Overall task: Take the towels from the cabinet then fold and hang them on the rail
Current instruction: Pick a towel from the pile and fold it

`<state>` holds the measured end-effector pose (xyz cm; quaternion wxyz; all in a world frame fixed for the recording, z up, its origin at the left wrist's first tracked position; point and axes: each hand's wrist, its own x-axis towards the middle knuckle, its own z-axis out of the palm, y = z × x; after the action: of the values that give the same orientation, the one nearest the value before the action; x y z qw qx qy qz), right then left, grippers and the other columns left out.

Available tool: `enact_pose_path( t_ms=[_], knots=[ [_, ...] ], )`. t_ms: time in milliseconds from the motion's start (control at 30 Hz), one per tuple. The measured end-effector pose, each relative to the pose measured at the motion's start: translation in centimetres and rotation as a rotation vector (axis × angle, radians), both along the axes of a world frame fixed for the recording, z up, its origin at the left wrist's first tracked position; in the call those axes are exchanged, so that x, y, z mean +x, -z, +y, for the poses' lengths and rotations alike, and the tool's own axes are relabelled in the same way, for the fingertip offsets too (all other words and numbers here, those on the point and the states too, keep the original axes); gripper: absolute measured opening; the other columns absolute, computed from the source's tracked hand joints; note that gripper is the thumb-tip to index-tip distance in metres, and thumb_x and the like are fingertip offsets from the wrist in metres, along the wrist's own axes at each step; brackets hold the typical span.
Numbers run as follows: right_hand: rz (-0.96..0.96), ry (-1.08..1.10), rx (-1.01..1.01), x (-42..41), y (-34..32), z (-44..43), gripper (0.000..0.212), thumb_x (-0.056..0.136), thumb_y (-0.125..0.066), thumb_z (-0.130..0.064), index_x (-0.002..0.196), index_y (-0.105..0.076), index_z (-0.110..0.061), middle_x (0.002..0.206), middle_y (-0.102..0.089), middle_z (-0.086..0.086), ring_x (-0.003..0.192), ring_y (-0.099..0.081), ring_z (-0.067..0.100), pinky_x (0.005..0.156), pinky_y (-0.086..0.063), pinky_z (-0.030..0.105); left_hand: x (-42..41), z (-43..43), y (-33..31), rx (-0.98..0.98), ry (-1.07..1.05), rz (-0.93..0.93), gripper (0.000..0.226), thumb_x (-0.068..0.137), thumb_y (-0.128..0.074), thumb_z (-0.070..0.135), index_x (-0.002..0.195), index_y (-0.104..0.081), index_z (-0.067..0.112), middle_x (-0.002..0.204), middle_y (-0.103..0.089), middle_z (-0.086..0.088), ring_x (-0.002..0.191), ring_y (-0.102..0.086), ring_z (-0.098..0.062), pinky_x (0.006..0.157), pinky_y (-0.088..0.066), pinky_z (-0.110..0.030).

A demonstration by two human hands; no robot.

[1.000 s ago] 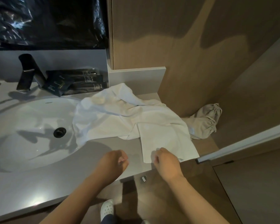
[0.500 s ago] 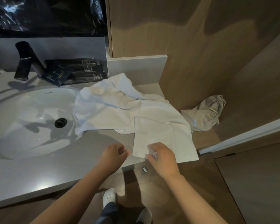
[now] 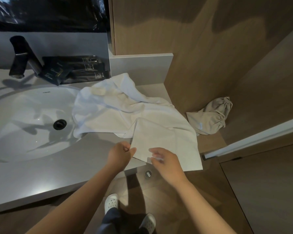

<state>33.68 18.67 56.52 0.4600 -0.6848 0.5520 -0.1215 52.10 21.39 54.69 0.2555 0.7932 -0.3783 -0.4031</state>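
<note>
The white terry towel (image 3: 125, 112) is out of the cabinet and lies crumpled on the grey stone counter (image 3: 71, 159), its left part draped over the rim of the white oval basin (image 3: 24, 115) and its near right part spread flat, with one corner hanging past the counter's near edge. By my reading the folding step is just starting. The left hand (image 3: 120, 154) has thumb and fingertips closed in a pinch on the flat panel's near left corner. The right hand (image 3: 167, 162) sits on the near hem just to the right with fingers curled; it is blurred, but they seem closed on the cloth. The next move likely calls for lifting both held points together, shaking the bunched far part loose, and bringing edge to edge so the hems line up. Room is tight on the right, where the tan wooden wall panel (image 3: 193, 56) rises just beside the towel. A beige drawstring cloth bag (image 3: 210, 115) lies on the lower ledge near the towel's right edge. On the far left the black tap (image 3: 22, 54) and the flat black sachets (image 3: 71, 70) stand near the towel's far folds and could be swept if it is pulled leftwards. The freest room is towards the person, over the near edge. A white bar with a metal end (image 3: 254, 140) runs along the right, possibly the rail
</note>
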Motion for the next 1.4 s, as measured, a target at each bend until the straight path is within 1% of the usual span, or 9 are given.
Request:
enact_pose_path(
  t_ms=[100, 300, 400, 533, 667, 800, 1100, 1233, 1400],
  knots=[
    [-0.016, 0.039, -0.111, -0.9, -0.7, -0.3, 0.026, 0.097, -0.057, -0.024, 0.122, -0.064, -0.028, 0.124, -0.06, -0.014, 0.113, -0.055, 0.0, 0.102, -0.048, 0.025, 1.0, 0.2, -0.8, -0.108, -0.262, 0.222, 0.02, 0.092, -0.064, 0.023, 0.076, -0.063, 0.011, 0.065, -0.069, -0.003, 0.066, -0.066, -0.017, 0.072, -0.052, -0.031],
    [0.099, 0.129, -0.229, -1.1, -1.2, -1.6, 0.062, 0.093, -0.059, -0.043, 0.148, -0.032, -0.032, 0.159, -0.023, -0.007, 0.144, -0.026, 0.015, 0.112, -0.031, 0.031, 0.4, -1.3, -4.9, -0.31, -0.484, 0.655, 0.014, 0.093, -0.063, 0.015, 0.082, -0.056, 0.011, 0.088, -0.071, -0.01, 0.084, -0.069, -0.024, 0.075, -0.059, -0.033],
    [0.0, 0.185, -0.152, -0.8, -2.1, -2.8, 0.07, 0.09, -0.062, -0.048, 0.149, -0.026, -0.037, 0.156, -0.029, -0.012, 0.141, -0.033, 0.015, 0.109, -0.035, 0.032, 0.5, -2.0, -7.1, -0.37, -0.498, 0.695, 0.013, 0.094, -0.061, 0.015, 0.084, -0.055, 0.011, 0.102, -0.068, -0.016, 0.094, -0.069, -0.029, 0.082, -0.059, -0.04],
    [0.009, 0.095, -0.204, -0.7, -4.2, -4.7, 0.07, 0.087, -0.06, -0.056, 0.148, -0.032, -0.035, 0.154, -0.032, -0.013, 0.139, -0.033, 0.012, 0.111, -0.035, 0.034, 1.7, -2.0, -9.9, -0.441, -0.418, 0.62, 0.008, 0.097, -0.057, 0.019, 0.093, -0.058, 0.012, 0.109, -0.067, -0.015, 0.101, -0.068, -0.028, 0.087, -0.057, -0.041],
    [-0.112, 0.008, -0.167, 0.6, -6.5, -5.7, 0.059, 0.088, -0.058, -0.056, 0.141, -0.037, -0.04, 0.136, -0.039, -0.021, 0.121, -0.037, 0.0, 0.092, -0.034, 0.014, 3.2, -1.1, -12.0, -0.499, -0.348, 0.564, 0.015, 0.099, -0.053, 0.018, 0.097, -0.064, 0.008, 0.109, -0.067, -0.019, 0.105, -0.065, -0.034, 0.095, -0.053, -0.048],
    [-0.217, -0.014, -0.119, 1.9, -8.1, -6.1, 0.061, 0.092, -0.059, -0.05, 0.146, -0.04, -0.031, 0.149, -0.04, -0.01, 0.131, -0.04, 0.009, 0.102, -0.039, 0.028, 4.7, -0.9, -14.2, -0.472, -0.347, 0.413, 0.018, 0.099, -0.051, 0.022, 0.096, -0.068, 0.016, 0.105, -0.069, -0.013, 0.102, -0.065, -0.031, 0.096, -0.052, -0.047],
    [-0.406, -0.046, -0.181, 3.3, -14.3, -6.7, 0.043, 0.095, -0.058, -0.039, 0.136, -0.046, -0.034, 0.137, -0.048, -0.015, 0.119, -0.049, 0.003, 0.083, -0.041, 0.01, 6.8, -3.9, -23.4, -0.539, -0.1, 0.064, 0.022, 0.099, -0.043, 0.028, 0.091, -0.062, 0.02, 0.072, -0.054, 0.001, 0.056, -0.046, -0.011, 0.048, -0.038, -0.021],
    [-0.51, -0.049, -0.235, 3.5, -18.5, -7.9, 0.029, 0.096, -0.058, -0.038, 0.124, -0.051, -0.039, 0.121, -0.056, -0.02, 0.113, -0.055, 0.001, 0.096, -0.046, 0.022, 6.7, -4.8, -28.4, -0.604, -0.047, 0.075, 0.019, 0.096, -0.047, 0.028, 0.088, -0.064, 0.023, 0.079, -0.063, -0.001, 0.069, -0.059, -0.013, 0.059, -0.048, -0.026],
    [-0.592, -0.061, -0.238, 3.2, -22.6, -9.7, 0.037, 0.094, -0.059, -0.038, 0.13, -0.052, -0.032, 0.12, -0.057, -0.017, 0.11, -0.057, 0.003, 0.087, -0.048, 0.016, 5.5, -6.2, -34.6, -0.763, 0.071, 0.028, 0.021, 0.097, -0.046, 0.029, 0.091, -0.064, 0.021, 0.084, -0.061, 0.001, 0.078, -0.056, -0.017, 0.071, -0.046, -0.033]
  ],
)
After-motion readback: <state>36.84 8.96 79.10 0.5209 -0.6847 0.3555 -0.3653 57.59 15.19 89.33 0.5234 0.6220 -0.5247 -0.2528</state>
